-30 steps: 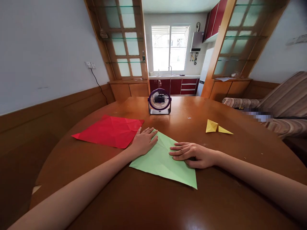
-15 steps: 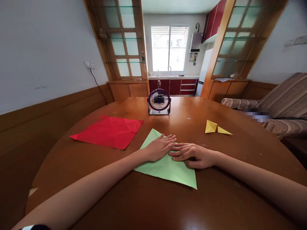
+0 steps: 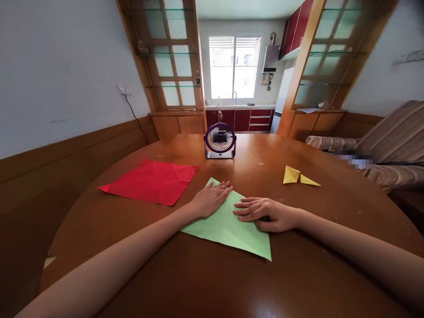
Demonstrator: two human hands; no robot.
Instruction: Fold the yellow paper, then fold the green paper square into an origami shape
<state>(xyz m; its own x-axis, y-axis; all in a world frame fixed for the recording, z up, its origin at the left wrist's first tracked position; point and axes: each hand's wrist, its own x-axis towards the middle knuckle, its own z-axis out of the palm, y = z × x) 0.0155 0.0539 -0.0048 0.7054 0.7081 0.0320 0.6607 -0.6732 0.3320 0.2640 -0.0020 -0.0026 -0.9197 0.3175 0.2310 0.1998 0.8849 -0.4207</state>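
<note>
A: Position of the green paper?
B: Flat on the table, near side, central. The green paper has its far corner showing beyond the left hand and one sharp corner pointing near and right.

A: Change noted?
B: Left hand only. Half a second ago its fingertips met the right hand; now it lies further left, with bare paper between the two. The right hand has kept its place on the paper's right side.

A: State of the hands?
B: Left: palm down, fingers extended and close together, tips along the far right edge. Right: fingers spread flat, thumb apart, nothing gripped that I can see.

A: Reading?
B: Judged as a smoothing stroke to and fro along that edge, the right hand acting as anchor. Whether the crease is fully set I can't say; the left palm covers part of it.

A: Other pieces?
B: Unchanged. Red paper with crease lines, left; folded yellow piece, far right, well apart from the hands. Work is confined to the green sheet.
</note>
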